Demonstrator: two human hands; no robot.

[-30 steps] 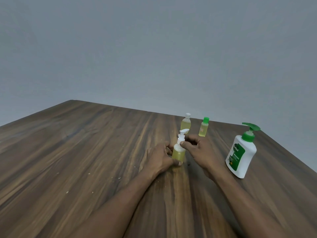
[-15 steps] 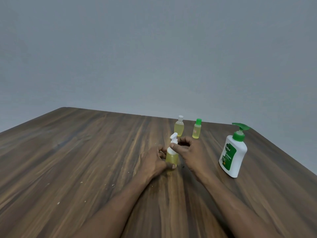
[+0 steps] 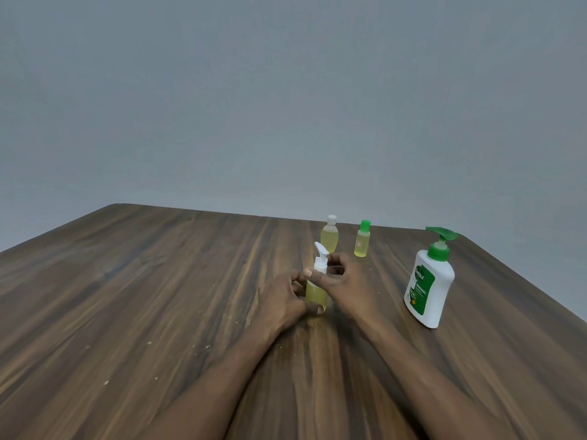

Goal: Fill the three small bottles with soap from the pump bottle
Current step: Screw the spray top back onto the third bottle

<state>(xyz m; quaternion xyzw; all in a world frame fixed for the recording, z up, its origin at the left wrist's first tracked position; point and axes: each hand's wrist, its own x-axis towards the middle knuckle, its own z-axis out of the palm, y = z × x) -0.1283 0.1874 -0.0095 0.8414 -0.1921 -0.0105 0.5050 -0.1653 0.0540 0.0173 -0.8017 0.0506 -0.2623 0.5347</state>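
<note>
Now, your left hand (image 3: 282, 300) grips the body of the small bottle (image 3: 316, 295), which stands on the counter (image 3: 158, 296) left of the pump bottle (image 3: 428, 287), while your right hand (image 3: 346, 281) pinches its white spray top (image 3: 320, 258). Turning only the collar looks wisest, with the body held upright so no soap spills. The pump bottle's label reads "Dettol"; its smaller print is illegible.

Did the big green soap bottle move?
No. The pump bottle keeps its spot to the right of the green-capped bottle; only the camera view shifted.
</note>
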